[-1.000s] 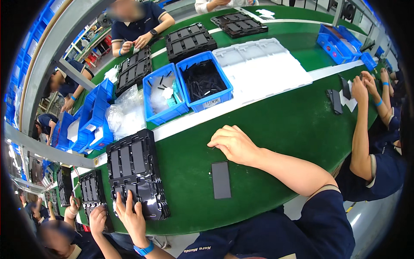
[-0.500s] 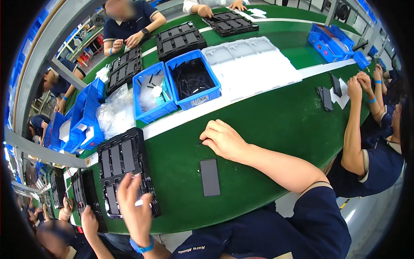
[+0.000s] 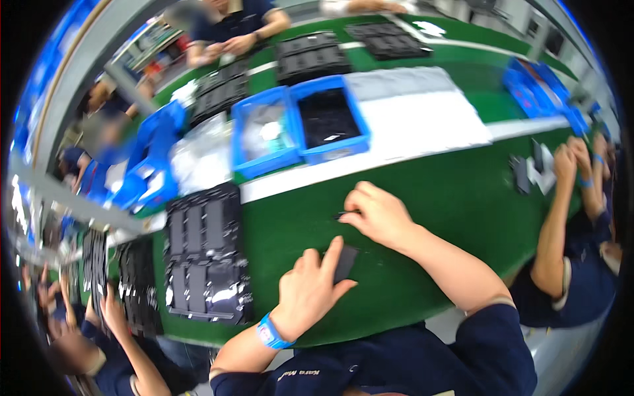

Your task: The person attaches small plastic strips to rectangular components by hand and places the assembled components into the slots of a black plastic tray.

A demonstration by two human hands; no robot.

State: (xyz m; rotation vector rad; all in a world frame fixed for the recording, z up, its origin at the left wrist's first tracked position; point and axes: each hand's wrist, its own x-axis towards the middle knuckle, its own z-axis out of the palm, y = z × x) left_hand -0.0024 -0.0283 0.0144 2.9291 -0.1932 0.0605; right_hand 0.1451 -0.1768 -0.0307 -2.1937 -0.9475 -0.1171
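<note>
A dark, flat rectangular panel, phone-like in shape (image 3: 346, 263), lies on the green table in front of me. My left hand (image 3: 309, 287), with a blue band at its wrist, reaches over it; index finger and thumb are spread and cover part of the panel. Whether the fingers touch it I cannot tell. Just beyond the panel, my right hand (image 3: 380, 214) is closed in a pinch on a small black piece (image 3: 340, 215) that juts out past the fingertips. On the left stands a black tray (image 3: 205, 254) with several dark rectangular panels in its slots.
Beyond the white strip stand a blue bin (image 3: 267, 165) with clear plastic, a blue bin (image 3: 335, 152) of black pieces and a white board (image 3: 422, 112). Clear bags (image 3: 201, 155) lie left of them. Co-workers sit opposite and on both sides; dark panels (image 3: 520, 175) lie at right.
My left hand has moved right from the black tray to the panel. My right hand keeps its pinch near the same spot. The whole view has shifted.
</note>
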